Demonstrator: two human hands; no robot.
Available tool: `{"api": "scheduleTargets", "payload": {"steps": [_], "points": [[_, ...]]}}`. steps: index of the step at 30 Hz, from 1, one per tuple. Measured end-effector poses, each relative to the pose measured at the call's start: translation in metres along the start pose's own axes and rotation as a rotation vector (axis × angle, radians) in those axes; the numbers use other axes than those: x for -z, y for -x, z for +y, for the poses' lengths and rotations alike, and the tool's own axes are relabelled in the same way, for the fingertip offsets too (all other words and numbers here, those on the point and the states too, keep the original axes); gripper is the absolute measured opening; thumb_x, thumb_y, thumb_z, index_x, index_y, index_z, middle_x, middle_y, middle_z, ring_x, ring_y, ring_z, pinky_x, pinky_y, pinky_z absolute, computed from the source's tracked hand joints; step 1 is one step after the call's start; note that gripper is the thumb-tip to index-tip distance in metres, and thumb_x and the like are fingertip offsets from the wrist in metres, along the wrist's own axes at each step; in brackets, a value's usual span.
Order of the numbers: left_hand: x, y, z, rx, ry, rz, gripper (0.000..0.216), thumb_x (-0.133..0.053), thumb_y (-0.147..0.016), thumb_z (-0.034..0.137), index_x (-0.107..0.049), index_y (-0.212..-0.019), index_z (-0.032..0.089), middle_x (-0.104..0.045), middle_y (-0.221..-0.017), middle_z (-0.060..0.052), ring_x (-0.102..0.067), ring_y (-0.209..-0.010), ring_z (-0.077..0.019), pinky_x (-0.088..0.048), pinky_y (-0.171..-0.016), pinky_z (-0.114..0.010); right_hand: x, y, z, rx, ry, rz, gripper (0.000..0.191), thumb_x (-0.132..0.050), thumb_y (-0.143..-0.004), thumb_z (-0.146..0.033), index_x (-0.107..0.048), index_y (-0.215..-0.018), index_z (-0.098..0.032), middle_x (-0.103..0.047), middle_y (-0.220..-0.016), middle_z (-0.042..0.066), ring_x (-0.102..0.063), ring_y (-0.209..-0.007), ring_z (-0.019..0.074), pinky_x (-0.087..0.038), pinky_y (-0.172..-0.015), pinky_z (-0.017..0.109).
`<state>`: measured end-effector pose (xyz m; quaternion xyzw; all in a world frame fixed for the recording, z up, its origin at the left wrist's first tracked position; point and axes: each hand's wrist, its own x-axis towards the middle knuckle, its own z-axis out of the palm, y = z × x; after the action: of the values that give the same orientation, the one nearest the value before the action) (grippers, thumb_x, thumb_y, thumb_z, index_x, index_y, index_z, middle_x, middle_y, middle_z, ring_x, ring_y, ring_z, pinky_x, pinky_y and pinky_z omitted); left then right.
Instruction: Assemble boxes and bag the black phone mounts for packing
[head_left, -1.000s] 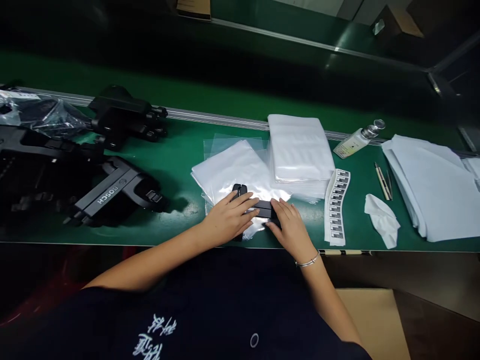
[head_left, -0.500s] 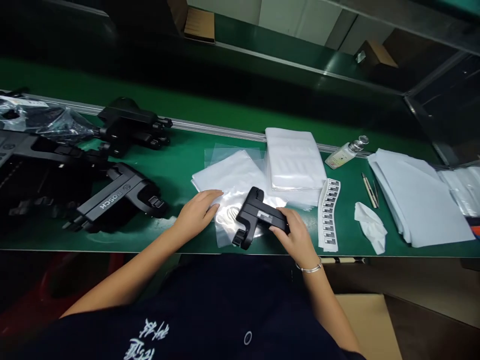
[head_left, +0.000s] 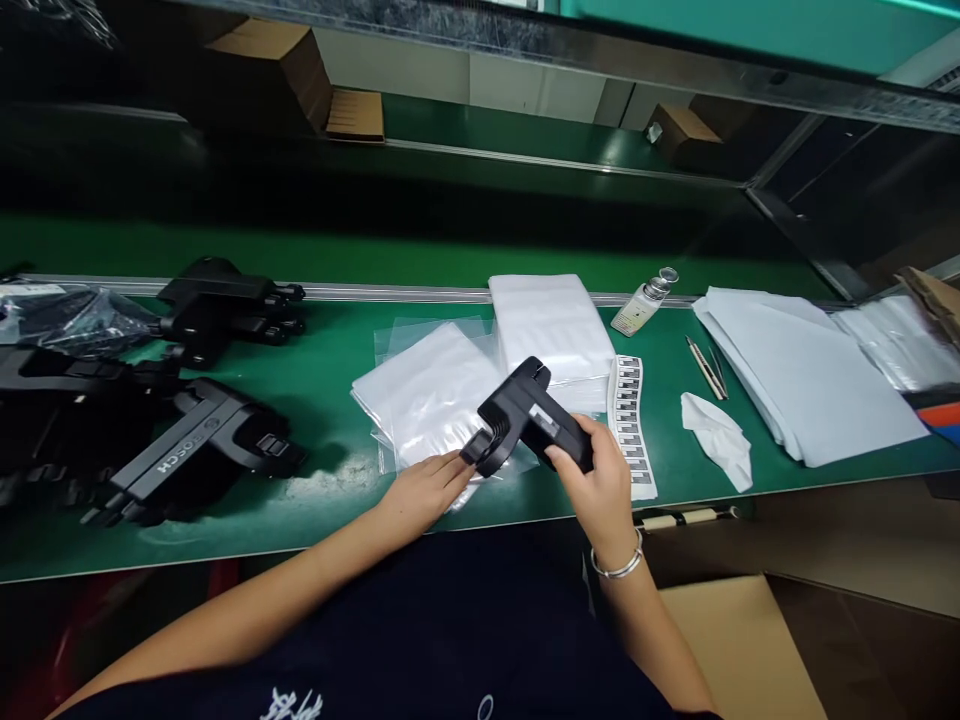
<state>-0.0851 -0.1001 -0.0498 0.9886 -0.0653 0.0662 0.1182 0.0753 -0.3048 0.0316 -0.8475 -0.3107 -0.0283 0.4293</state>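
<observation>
My right hand (head_left: 596,480) grips a black plastic part (head_left: 521,415) and holds it tilted above the green table (head_left: 330,350). My left hand (head_left: 424,490) rests on a clear plastic bag (head_left: 431,400) at the near edge of the table, fingers pinching its edge just below the part's lower end. The bag lies on top of a small pile of similar bags.
Several black Bosch-marked parts (head_left: 172,450) lie at the left, one in plastic wrap (head_left: 67,315). A stack of white bags (head_left: 551,325), a label strip (head_left: 630,420), a small bottle (head_left: 643,300), tweezers (head_left: 705,368), a crumpled wipe (head_left: 718,438) and white sheets (head_left: 802,375) lie to the right. A cardboard box (head_left: 735,640) sits below the table edge.
My right hand has lifted the black part off the bag and tilted it up. My left hand slid from the part to the bag's near edge. The camera has tilted upward.
</observation>
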Motion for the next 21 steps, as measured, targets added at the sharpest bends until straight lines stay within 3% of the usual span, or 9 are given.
{"api": "scheduleTargets", "payload": {"steps": [3,5,10,14,17,21], "points": [[0.007,0.012,-0.002,0.028,-0.013,-0.023,0.049,-0.035,-0.091,0.004,-0.052,-0.134,0.020,-0.064,-0.127,-0.014,-0.060,-0.119,-0.0246,-0.055,-0.093,-0.037,0.000,-0.005,0.006,-0.229,-0.218,-0.078,0.036,-0.059,-0.085,-0.048,-0.064,-0.107,-0.019,-0.070,-0.094,0.007,-0.064,-0.079,0.0209,-0.053,-0.072,0.036],[0.010,0.021,-0.003,0.067,-0.010,-0.057,0.054,-0.033,-0.089,0.001,-0.048,-0.137,0.018,-0.061,-0.130,-0.015,-0.060,-0.118,-0.0246,-0.056,-0.090,-0.036,-0.001,-0.007,0.010,-0.294,-0.314,-0.109,0.038,-0.061,-0.084,-0.049,-0.066,-0.105,-0.018,-0.069,-0.088,0.005,-0.062,-0.074,0.0190,-0.052,-0.070,0.034],[0.015,0.036,-0.011,0.075,-0.041,-0.119,0.060,-0.031,-0.085,-0.003,-0.044,-0.140,0.017,-0.056,-0.136,-0.016,-0.051,-0.129,-0.0272,-0.048,-0.104,-0.044,-0.005,-0.009,0.015,-0.312,-0.429,-0.119,0.038,-0.064,-0.081,-0.050,-0.067,-0.103,-0.018,-0.068,-0.082,0.003,-0.062,-0.076,0.0195,-0.053,-0.071,0.033],[0.018,0.043,-0.024,0.057,-0.053,-0.141,0.066,-0.029,-0.081,-0.006,-0.043,-0.141,0.017,-0.055,-0.138,-0.015,-0.051,-0.130,-0.0246,-0.051,-0.100,-0.038,-0.006,-0.008,0.011,-0.315,-0.411,-0.122,0.040,-0.065,-0.080,-0.050,-0.067,-0.105,-0.018,-0.068,-0.084,0.004,-0.062,-0.077,0.0197,-0.053,-0.073,0.034],[0.018,0.042,-0.029,0.041,-0.105,-0.115,0.047,-0.031,-0.091,0.004,-0.056,-0.129,0.017,-0.062,-0.130,-0.014,-0.059,-0.121,-0.0245,-0.056,-0.091,-0.036,-0.005,-0.008,0.006,-0.325,-0.372,-0.132,0.041,-0.066,-0.079,-0.050,-0.065,-0.107,-0.019,-0.068,-0.089,0.004,-0.060,-0.076,0.0187,-0.051,-0.074,0.034],[0.018,0.037,-0.024,0.012,-0.124,-0.048,0.034,-0.043,-0.098,0.034,-0.062,-0.121,0.017,-0.066,-0.124,-0.014,-0.063,-0.113,-0.0268,-0.055,-0.088,-0.038,-0.009,-0.008,0.010,-0.302,-0.453,-0.134,0.042,-0.068,-0.079,-0.048,-0.063,-0.111,-0.021,-0.067,-0.098,0.005,-0.061,-0.084,0.0197,-0.051,-0.078,0.034]]}}
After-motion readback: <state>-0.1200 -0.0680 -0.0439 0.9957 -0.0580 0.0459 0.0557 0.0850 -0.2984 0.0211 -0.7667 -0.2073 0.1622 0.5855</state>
